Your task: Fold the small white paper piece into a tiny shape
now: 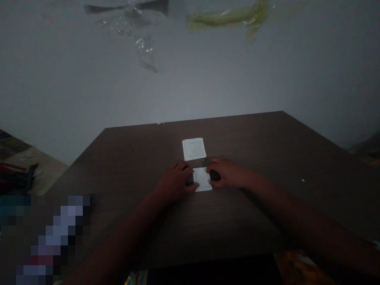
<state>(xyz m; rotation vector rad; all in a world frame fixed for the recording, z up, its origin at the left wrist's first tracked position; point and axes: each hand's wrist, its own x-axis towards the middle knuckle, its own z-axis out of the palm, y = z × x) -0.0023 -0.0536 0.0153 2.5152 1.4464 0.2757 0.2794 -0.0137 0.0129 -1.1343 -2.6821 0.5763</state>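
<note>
Both half-curled, the left hand [175, 182] and right hand [227, 174] are pinching opposite edges of the small paper [202, 179] between them, steadying it flat, a second paper [194, 149] lying just beyond.

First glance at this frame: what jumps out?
Two white spots on the dark table: a small printed paper at the centre, with the left hand and right hand touching its side edges, and a second folded paper just beyond, apart from both hands. Higher up, clear plastic scraps and a yellowish strip hang on the pale wall.
</note>
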